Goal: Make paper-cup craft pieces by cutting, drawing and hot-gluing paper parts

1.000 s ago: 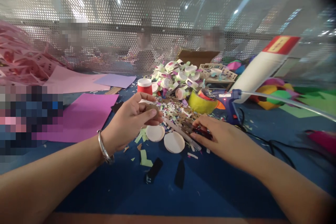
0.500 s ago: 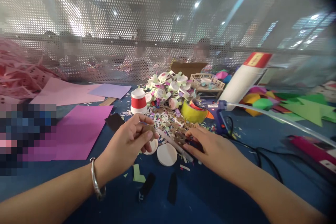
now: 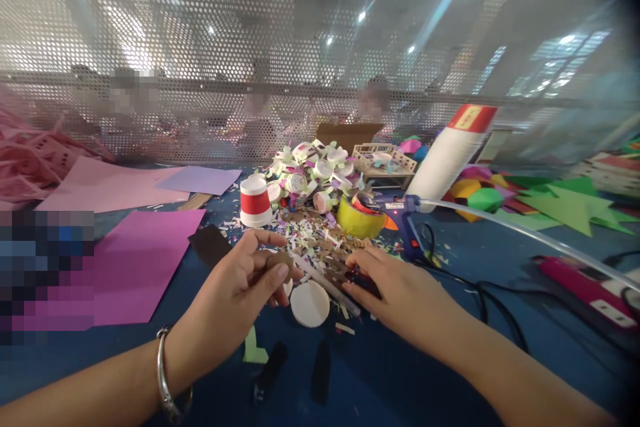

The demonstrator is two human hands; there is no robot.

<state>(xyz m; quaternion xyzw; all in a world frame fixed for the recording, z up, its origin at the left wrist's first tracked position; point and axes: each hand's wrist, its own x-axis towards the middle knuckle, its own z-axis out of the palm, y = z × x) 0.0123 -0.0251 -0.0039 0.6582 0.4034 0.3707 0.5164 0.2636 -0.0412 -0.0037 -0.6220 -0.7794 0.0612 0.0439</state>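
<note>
My left hand [image 3: 250,270] pinches a small brown paper piece [image 3: 280,259] between thumb and fingers, above the table. My right hand [image 3: 383,280] is curled around the dark handles of what look like scissors [image 3: 363,282]; their blades blur into the scraps. Between the hands lie a white paper disc [image 3: 310,304] and a long pale stick [image 3: 325,282]. Another white disc is partly hidden behind my left fingers. Nearer me are a light green paper scrap [image 3: 256,349] and two black strips, one of them here [image 3: 321,371].
A red-and-white paper cup [image 3: 255,201] stands upside down beside a heap of small paper cups [image 3: 320,173]. A yellow bowl-shaped container [image 3: 361,219] adjoins a blue glue gun [image 3: 411,230]. Cables and a pink power strip [image 3: 585,290] lie right; purple paper [image 3: 145,267] lies left.
The view has shifted slightly, moving the table items left and down in the picture. Both hands keep nearly the same pose; the brown piece stays in my left fingers.
</note>
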